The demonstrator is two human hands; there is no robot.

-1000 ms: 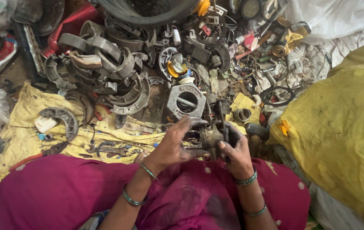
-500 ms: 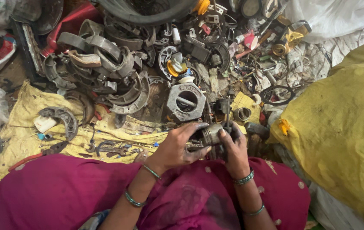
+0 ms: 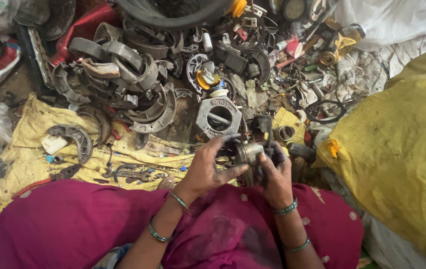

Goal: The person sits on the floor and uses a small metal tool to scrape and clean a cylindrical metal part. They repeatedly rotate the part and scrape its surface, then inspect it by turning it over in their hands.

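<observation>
- Currently, you are holding a small grimy metal part (image 3: 249,153) in both hands, above your lap and just in front of the scrap pile on the floor.
- Your left hand (image 3: 208,169) is cupping the part from the left: thumb and forefinger are curling round its upper edge, and the other fingers are lying stretched beneath it.
- Your right hand (image 3: 274,172) is closing round the dark right-hand end of the part, fingers wrapped tight; you are gripping it, not pinching it.
- Compared with a second ago, your left hand is no longer spread wide with its fingers fanned above the part; it has come in and is now bearing on the cylinder. The part has also shifted slightly towards you, and its pale round end is showing between your hands.
- Judged from this, you are moving from reaching to a firm two-handed hold, which is suiting a twist or pull on the piece.
- Note the surroundings: a square grey housing with a round bore (image 3: 219,116) is lying just beyond your hands, curved brake-shoe-like castings (image 3: 145,94) are piled further left, and a yellow sack (image 3: 402,149) is standing at your right.
- A yellow cloth (image 3: 28,149) is covering the floor at your left knee.
</observation>
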